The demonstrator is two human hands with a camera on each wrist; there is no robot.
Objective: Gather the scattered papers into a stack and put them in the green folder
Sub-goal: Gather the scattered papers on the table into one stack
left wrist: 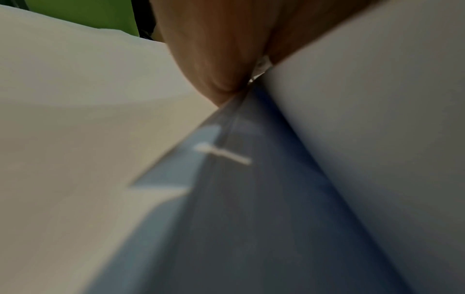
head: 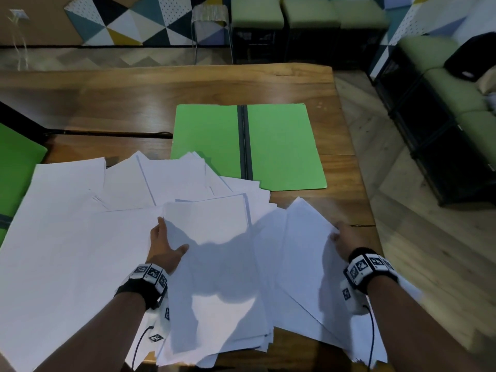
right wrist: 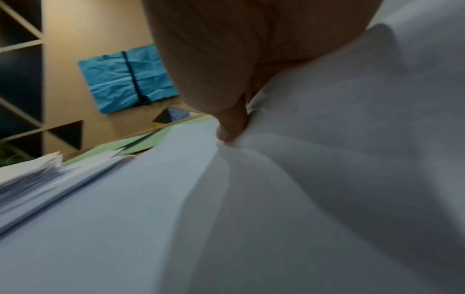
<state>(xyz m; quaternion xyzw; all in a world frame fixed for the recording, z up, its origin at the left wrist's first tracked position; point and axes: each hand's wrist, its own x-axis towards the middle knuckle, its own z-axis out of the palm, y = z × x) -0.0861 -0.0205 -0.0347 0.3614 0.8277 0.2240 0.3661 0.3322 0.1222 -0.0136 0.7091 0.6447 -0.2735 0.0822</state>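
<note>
Several white papers [head: 88, 237] lie fanned across the near half of the wooden table [head: 134, 103]. The green folder [head: 284, 146] lies open and flat behind them, its near left corner under some sheets. My left hand [head: 164, 247] grips the left edge of a middle sheaf [head: 214, 237], thumb on top and fingers underneath. My right hand [head: 341, 238] pinches the right edge of a tilted sheaf [head: 306, 251]. In the left wrist view the left hand [left wrist: 214, 49] meets paper [left wrist: 75, 139] up close. In the right wrist view a fingertip [right wrist: 230, 127] creases the paper [right wrist: 327, 169].
A second green folder [head: 16, 170] lies at the table's left edge, partly under papers. The table's right edge runs close to my right hand. Green-cushioned stools [head: 308, 14] and a bench [head: 442, 84] stand beyond the table.
</note>
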